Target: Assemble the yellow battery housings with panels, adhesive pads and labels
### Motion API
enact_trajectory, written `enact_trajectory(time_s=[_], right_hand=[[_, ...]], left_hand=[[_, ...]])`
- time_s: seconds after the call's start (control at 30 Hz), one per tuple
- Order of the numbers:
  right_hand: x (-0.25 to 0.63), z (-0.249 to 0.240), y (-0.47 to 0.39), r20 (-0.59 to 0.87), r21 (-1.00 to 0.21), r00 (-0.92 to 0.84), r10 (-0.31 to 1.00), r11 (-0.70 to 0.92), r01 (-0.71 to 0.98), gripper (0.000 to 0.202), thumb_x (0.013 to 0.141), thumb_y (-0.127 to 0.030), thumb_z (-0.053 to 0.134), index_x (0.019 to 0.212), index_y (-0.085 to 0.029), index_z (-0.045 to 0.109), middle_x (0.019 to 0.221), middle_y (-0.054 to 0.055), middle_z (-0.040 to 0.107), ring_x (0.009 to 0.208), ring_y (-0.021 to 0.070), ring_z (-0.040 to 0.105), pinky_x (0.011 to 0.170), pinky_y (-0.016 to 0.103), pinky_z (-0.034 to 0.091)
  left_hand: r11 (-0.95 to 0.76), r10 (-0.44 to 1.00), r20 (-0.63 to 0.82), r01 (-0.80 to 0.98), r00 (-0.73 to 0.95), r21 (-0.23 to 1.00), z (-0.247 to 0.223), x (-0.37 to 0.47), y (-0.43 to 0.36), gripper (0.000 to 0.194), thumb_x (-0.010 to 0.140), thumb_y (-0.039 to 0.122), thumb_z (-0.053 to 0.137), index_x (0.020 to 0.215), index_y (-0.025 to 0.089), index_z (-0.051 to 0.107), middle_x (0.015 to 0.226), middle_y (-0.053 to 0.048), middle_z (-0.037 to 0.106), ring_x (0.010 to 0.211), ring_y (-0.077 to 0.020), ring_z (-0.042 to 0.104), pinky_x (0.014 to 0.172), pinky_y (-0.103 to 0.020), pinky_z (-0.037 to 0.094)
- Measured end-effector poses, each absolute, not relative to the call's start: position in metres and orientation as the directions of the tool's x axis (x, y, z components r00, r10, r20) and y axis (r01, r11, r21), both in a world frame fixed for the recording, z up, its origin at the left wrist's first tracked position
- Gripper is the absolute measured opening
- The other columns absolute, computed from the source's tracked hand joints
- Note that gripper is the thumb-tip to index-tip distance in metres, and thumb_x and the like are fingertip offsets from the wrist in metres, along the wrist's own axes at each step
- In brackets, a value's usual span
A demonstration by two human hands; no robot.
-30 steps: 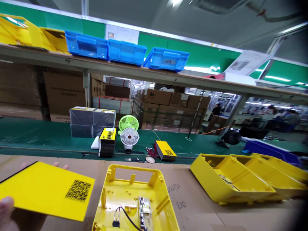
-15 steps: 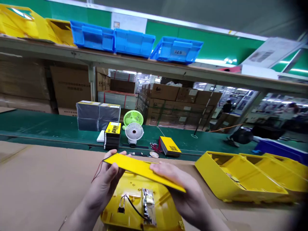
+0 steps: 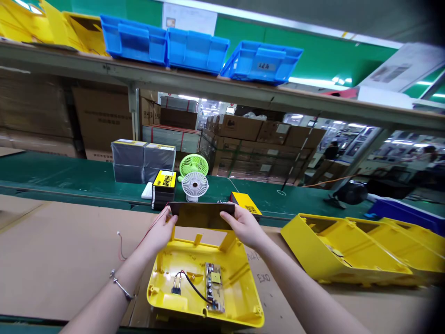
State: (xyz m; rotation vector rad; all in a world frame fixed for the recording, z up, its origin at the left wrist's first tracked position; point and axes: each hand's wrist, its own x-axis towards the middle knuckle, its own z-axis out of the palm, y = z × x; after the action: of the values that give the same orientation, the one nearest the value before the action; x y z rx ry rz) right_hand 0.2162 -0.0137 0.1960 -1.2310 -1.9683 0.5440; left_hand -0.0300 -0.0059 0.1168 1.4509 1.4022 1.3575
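A thin flat panel (image 3: 200,216), dark on the side facing me, is held up over the far edge of a yellow plastic housing (image 3: 239,283). My left hand (image 3: 162,233) pinches its left end, thumb on the dark face. On the right end, my right hand (image 3: 245,226) grips in the same way. A thin red wire (image 3: 153,226) runs from the panel's left end past my left wrist. Inside the open housing lie a circuit board (image 3: 218,297), a black cable (image 3: 193,294) and a small black part (image 3: 176,291). Whether panel and housing touch, I cannot tell.
More yellow housings (image 3: 351,271) stand at the right. Behind are a stack of yellow-topped panels (image 3: 164,190), another yellow-topped stack (image 3: 245,200), a white fan (image 3: 195,185) and a green fan (image 3: 193,166). Blue bins (image 3: 198,48) sit on the shelf above. Cardboard (image 3: 69,260) covers the bench.
The panel has turned from its yellow face to its dark face and moved slightly up and away. Both hands now hold its ends, and more of the housing shows.
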Motion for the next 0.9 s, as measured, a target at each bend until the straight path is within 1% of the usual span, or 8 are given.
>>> enact_trajectory(time_s=[0.1,0.23,0.33,0.47,0.53,0.6,0.77,0.9], right_hand=[[0.227,0.195,-0.010,0.208,-0.689,-0.313,0.927,0.366,0.625,0.028,0.082,-0.040,0.050,0.085,-0.014,0.062,0.081,0.003,0.064,0.072,0.0157,0.056,0.067,0.027,0.045],[0.243,0.194,-0.008,0.018,-0.553,-0.291,0.957,0.252,0.794,0.031,0.078,-0.043,0.056,0.080,-0.014,0.067,0.066,0.002,0.063,0.057,0.0141,0.053,0.055,0.026,0.042],[0.242,0.195,-0.013,0.119,-0.463,-0.228,0.966,0.257,0.848,0.046,0.075,-0.039,0.062,0.115,-0.018,0.058,0.079,0.003,0.066,0.064,0.0159,0.057,0.062,0.028,0.045],[0.212,0.196,-0.026,0.473,-0.069,-0.367,0.801,0.449,0.891,0.075,0.076,-0.031,0.064,0.140,-0.020,0.027,0.122,0.011,0.053,0.109,0.0259,0.049,0.094,0.040,0.037],[0.192,0.190,-0.030,0.458,0.148,-0.494,0.739,0.485,0.862,0.071,0.078,-0.024,0.059,0.141,-0.019,0.025,0.124,0.014,0.050,0.113,0.0284,0.045,0.098,0.044,0.032],[0.178,0.179,-0.031,0.354,0.255,-0.551,0.756,0.488,0.834,0.066,0.081,-0.016,0.052,0.141,-0.018,0.025,0.115,0.015,0.055,0.102,0.0270,0.051,0.092,0.043,0.035],[0.173,0.170,-0.023,0.088,0.184,-0.621,0.779,0.600,0.779,0.057,0.082,-0.009,0.045,0.136,-0.022,0.034,0.108,0.009,0.061,0.094,0.0196,0.057,0.080,0.031,0.040],[0.178,0.187,-0.017,0.017,0.130,-0.503,0.864,0.496,0.858,0.023,0.087,-0.025,0.048,0.102,-0.020,0.064,0.087,0.008,0.067,0.082,0.0193,0.061,0.072,0.026,0.041]], left_hand=[[-0.213,0.957,0.258,0.285,-0.131,0.935,0.118,-0.029,-0.008,0.037,0.077,0.039,0.052,0.108,0.019,0.057,0.125,-0.010,0.056,0.120,-0.0232,0.047,0.099,-0.031,0.034],[-0.275,0.948,0.312,0.329,-0.063,0.903,0.123,-0.027,-0.012,0.019,0.078,0.035,0.048,0.084,0.020,0.058,0.085,0.000,0.067,0.084,-0.0174,0.060,0.076,-0.025,0.044],[-0.290,0.945,0.324,0.353,-0.038,0.890,0.127,-0.027,-0.014,0.014,0.077,0.033,0.048,0.076,0.020,0.055,0.071,0.003,0.063,0.071,-0.0150,0.058,0.068,-0.024,0.042],[-0.320,0.940,0.342,0.359,0.003,0.877,0.130,-0.021,-0.018,0.014,0.079,0.029,0.046,0.079,0.021,0.058,0.077,0.002,0.065,0.074,-0.0157,0.059,0.069,-0.024,0.042],[-0.342,0.934,0.355,0.360,0.032,0.868,0.129,-0.017,-0.020,0.016,0.079,0.027,0.045,0.084,0.022,0.060,0.081,0.001,0.067,0.078,-0.0167,0.061,0.072,-0.025,0.044],[-0.340,0.936,0.349,0.359,0.041,0.869,0.127,-0.014,-0.021,0.020,0.078,0.024,0.044,0.088,0.022,0.061,0.083,0.000,0.068,0.081,-0.0178,0.062,0.074,-0.027,0.045],[-0.364,0.925,0.377,0.369,0.040,0.855,0.124,-0.015,-0.023,0.027,0.074,0.018,0.044,0.093,0.020,0.063,0.094,-0.004,0.069,0.089,-0.0198,0.063,0.082,-0.031,0.047],[-0.336,0.933,0.360,0.401,0.018,0.852,0.126,-0.014,-0.027,0.028,0.074,0.017,0.044,0.092,0.020,0.064,0.094,-0.004,0.069,0.090,-0.0211,0.062,0.083,-0.033,0.046]])
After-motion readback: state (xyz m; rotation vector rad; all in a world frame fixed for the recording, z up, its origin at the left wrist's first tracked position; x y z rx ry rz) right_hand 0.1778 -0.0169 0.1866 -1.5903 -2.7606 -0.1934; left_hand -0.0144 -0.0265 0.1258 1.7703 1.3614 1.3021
